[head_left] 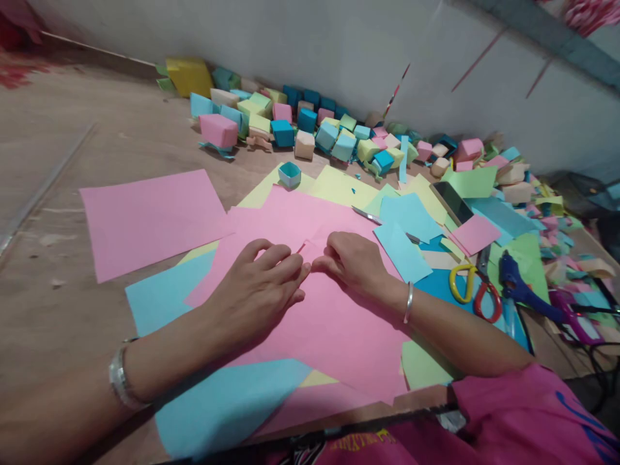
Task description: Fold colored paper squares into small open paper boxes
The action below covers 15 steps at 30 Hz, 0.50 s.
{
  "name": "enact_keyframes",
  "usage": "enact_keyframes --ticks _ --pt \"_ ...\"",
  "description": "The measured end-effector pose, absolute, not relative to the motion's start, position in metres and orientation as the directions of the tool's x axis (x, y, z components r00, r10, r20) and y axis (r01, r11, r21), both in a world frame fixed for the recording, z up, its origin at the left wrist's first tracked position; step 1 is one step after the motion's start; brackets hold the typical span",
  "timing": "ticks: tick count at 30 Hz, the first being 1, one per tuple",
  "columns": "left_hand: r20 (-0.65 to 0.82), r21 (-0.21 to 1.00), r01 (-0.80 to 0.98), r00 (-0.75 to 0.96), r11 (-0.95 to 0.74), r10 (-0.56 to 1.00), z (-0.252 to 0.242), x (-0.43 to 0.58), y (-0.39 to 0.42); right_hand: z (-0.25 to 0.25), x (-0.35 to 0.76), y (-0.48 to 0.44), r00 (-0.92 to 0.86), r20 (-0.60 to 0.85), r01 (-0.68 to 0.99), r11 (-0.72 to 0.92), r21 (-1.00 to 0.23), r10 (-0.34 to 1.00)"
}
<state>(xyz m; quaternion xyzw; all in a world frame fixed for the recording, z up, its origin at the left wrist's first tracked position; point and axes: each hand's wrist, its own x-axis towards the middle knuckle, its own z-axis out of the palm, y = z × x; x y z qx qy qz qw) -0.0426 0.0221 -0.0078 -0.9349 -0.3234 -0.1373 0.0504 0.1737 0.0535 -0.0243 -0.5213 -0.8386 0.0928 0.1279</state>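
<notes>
Curling my left hand (264, 278) and right hand (356, 261) at a pink piece (307, 244), whether gripping I can't tell, I have both over pink paper (339, 329) spread on a brown tabletop (145, 139); beyond, boxes (307, 121) crowd a pale wall (314, 39).

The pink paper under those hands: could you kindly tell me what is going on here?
A person's left hand and right hand are close together over the pink paper, apparently working a small pink piece, its shape unclear. Just beyond stands an open blue paper box; scissors and a glue gun lie to the right.
</notes>
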Motion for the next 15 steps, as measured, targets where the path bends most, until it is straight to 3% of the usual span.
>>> enact_keyframes --ticks 15 --pt "0.266 -0.020 0.636 0.747 -0.771 0.610 -0.010 -0.045 0.020 0.007 0.208 0.065 -0.323 -0.159 0.904 0.255 -0.344 0.933"
